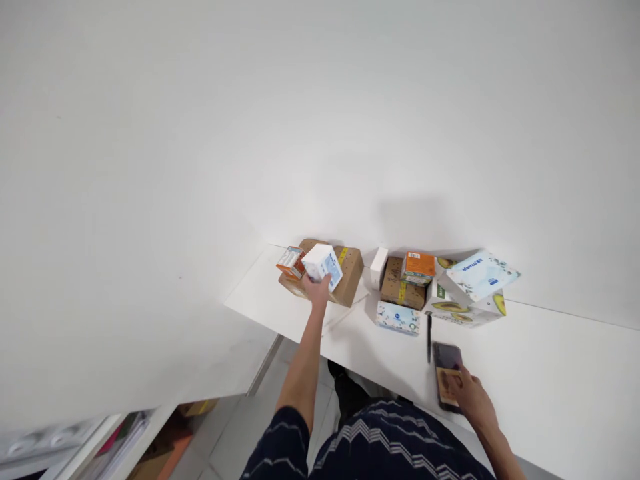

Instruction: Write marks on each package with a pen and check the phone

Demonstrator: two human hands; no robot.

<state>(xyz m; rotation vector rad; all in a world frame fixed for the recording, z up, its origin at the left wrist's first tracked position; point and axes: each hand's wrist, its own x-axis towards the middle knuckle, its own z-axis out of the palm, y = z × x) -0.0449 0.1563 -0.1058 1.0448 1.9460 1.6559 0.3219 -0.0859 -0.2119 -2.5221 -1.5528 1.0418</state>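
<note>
Left hand (318,289) out at full stretch, and it has a firm grasp on a white-and-blue carton (317,262), thumb along the near face! That carton sits over the brown taped box (351,275) at the left end of the worktop (545,363); whether its weight is on the box or in the fingers, I cannot tell. An orange-and-white carton (290,259) is just beside it, to the left. The held carton is foreshortened, so its long axis is hard to call.

Over to the right hand (469,395), low and close to the body, fingers on the lower part of the phone (449,357). Gripping or merely resting? Cannot tell from here. The phone's long axis runs away from the person, much like the black pen (429,339) just to its left.

And here is the relation that matters: the held carton lies far to the left and forward of the right hand, so the left is plainly the nearer one. Between them, the floral tissue box (399,318) lies broadside to the person, in front of the smaller brown box (393,288), with the avocado-print carton (453,308) on the right.
</note>
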